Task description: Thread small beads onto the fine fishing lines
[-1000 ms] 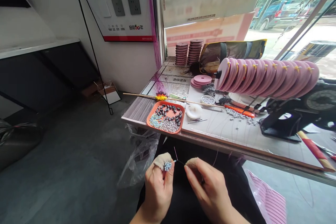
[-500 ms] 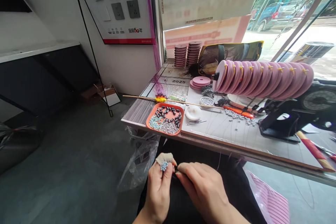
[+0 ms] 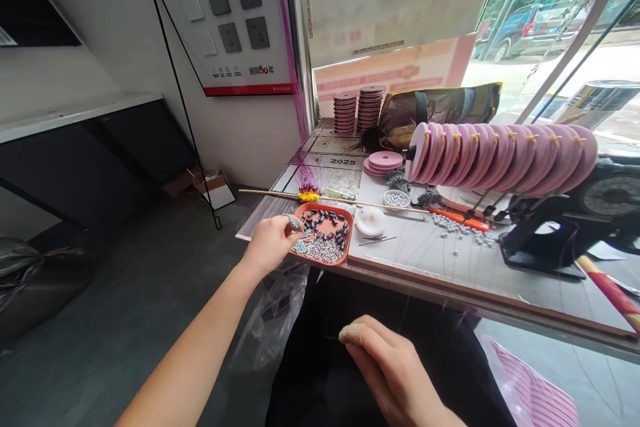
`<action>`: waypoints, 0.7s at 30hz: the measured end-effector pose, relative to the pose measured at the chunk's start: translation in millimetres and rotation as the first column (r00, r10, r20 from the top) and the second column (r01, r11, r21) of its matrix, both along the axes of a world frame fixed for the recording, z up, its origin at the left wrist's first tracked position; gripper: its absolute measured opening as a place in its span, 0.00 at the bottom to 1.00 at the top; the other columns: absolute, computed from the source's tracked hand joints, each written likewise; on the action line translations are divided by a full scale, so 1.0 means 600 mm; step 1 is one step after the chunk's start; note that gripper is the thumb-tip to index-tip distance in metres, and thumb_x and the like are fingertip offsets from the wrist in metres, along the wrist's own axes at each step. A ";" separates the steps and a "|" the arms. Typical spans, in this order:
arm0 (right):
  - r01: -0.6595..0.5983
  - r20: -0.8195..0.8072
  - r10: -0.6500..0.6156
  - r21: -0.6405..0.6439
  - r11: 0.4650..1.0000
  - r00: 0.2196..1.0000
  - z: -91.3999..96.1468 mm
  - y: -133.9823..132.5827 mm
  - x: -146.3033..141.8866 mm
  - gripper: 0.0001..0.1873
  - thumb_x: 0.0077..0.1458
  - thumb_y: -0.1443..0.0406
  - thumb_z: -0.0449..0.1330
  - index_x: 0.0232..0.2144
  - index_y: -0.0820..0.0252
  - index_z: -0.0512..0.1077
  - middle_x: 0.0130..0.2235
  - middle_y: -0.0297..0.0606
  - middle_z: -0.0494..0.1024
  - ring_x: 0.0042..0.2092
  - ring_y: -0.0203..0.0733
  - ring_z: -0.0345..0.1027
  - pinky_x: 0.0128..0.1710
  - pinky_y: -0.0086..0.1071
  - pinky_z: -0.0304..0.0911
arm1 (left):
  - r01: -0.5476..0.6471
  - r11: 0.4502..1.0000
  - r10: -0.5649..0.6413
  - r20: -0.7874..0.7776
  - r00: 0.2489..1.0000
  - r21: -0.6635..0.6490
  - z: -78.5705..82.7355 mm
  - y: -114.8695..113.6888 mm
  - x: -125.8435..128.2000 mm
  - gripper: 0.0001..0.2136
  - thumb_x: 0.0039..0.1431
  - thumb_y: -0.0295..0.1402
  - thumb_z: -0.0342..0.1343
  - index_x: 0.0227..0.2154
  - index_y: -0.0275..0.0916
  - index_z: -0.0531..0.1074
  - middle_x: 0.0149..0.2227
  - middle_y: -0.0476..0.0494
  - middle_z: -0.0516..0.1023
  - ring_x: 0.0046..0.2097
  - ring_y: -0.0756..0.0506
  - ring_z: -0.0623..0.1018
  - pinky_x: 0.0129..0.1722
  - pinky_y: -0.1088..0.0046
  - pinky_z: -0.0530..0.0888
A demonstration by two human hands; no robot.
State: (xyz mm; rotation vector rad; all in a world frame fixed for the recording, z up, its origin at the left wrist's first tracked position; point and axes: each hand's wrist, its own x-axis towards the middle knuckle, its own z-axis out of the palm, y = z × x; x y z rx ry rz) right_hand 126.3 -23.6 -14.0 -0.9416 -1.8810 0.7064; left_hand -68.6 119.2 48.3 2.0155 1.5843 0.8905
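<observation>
My left hand [image 3: 267, 245] reaches to the left side of an orange tray [image 3: 350, 240], its fingertips bent together over the light blue tube pieces [image 3: 303, 247]. A pale cover wraps one of its fingers; what the fingers hold, if anything, is hidden. Black barrel-shaped pieces [image 3: 342, 233] and small silver beads [image 3: 326, 251] share the tray. Low over my dark-clothed lap, my right hand [image 3: 387, 363] is closed in a pinch, a pale cover on its index finger. A faint thin strand seems to stick out leftward from that pinch, too fine to name.
Behind the tray lies a long thin stick [image 3: 360, 202] with a yellow and purple thread bundle [image 3: 309, 196]. A round white dish [image 3: 370, 221] stands beside the tray. Pink spools [image 3: 500, 153] sit on a black machine [image 3: 545, 240] at right. Clear plastic [image 3: 273, 320] hangs under the table edge.
My left hand has left my right hand and moved up and left to the tray. The pale blue bead cluster at its fingers no longer shows. My right hand stays low, still pinched.
</observation>
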 end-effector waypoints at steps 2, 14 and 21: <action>-0.007 -0.008 0.007 -0.021 1.000 1.000 -0.004 0.002 0.000 0.10 0.61 0.69 0.45 0.33 0.59 0.65 0.27 0.36 0.68 0.26 0.33 0.62 0.25 0.24 0.58 | 0.039 0.999 -0.042 -0.135 0.990 -0.029 0.000 0.015 0.014 0.05 0.39 0.24 0.60 0.17 0.41 0.72 0.21 0.50 0.72 0.26 0.46 0.71 0.29 0.72 0.64; 0.058 -0.026 -0.060 -0.051 0.997 0.998 -0.005 0.000 0.001 0.10 0.60 0.68 0.47 0.31 0.60 0.67 0.26 0.36 0.70 0.27 0.36 0.65 0.26 0.26 0.61 | 0.120 0.992 -0.128 -0.242 0.962 -0.049 -0.004 0.030 0.029 0.09 0.39 0.22 0.58 0.13 0.41 0.66 0.23 0.47 0.72 0.31 0.43 0.73 0.32 0.71 0.66; 0.094 -0.047 -0.097 -0.061 0.994 0.994 -0.005 -0.002 0.010 0.10 0.60 0.68 0.47 0.30 0.60 0.67 0.25 0.36 0.69 0.27 0.35 0.63 0.25 0.26 0.60 | 0.112 0.962 0.044 0.545 0.837 -0.249 -0.014 -0.092 0.036 0.07 0.49 0.35 0.56 0.26 0.37 0.68 0.24 0.50 0.71 0.15 0.57 0.55 0.14 0.79 0.54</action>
